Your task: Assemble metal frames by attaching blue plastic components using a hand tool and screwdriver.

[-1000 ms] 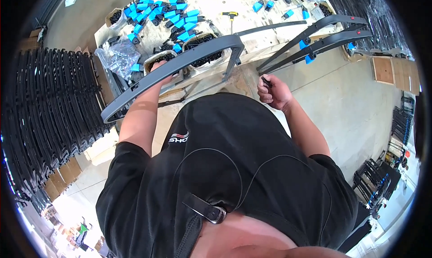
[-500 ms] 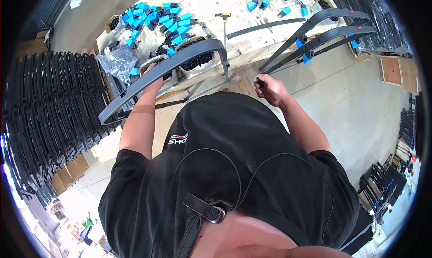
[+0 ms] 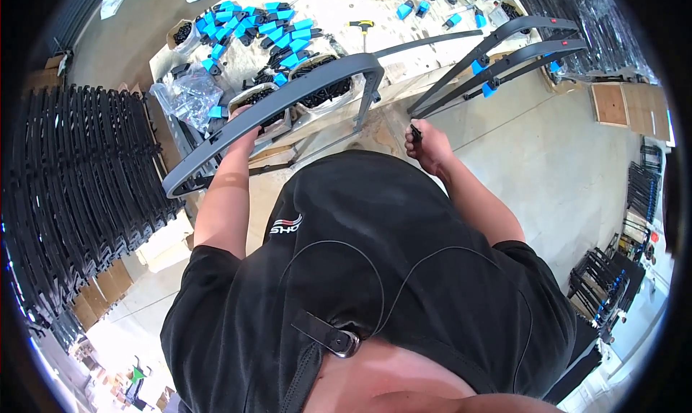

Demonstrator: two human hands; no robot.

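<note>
My left hand (image 3: 245, 140) reaches under a long curved grey frame (image 3: 288, 101), at the mouth of an open bag (image 3: 282, 128) of small black parts. The grey frame hides much of this hand, and its fingers do not show clearly. The frame slants from beside my left forearm up to the table's near edge. My right hand (image 3: 431, 150) is closed in front of my body, over the floor, with a small black part (image 3: 416, 133) in its fingers. A second open bag (image 3: 324, 99), full of black screws or similar pieces, stands just beyond the grey frame.
Blue-and-black parts (image 3: 267, 34) lie heaped on the table (image 3: 328, 20), near a yellow-and-black T-handle tool (image 3: 362, 27). Two more curved frames (image 3: 515, 52) lean at the table's right. Stacked black frames (image 3: 79, 175) fill the left side. Wooden panels (image 3: 611, 104) stand at right.
The whole view has shifted slightly. My left hand stays at the bag behind the grey frame. My right hand remains closed on the small black part, turned a little.
</note>
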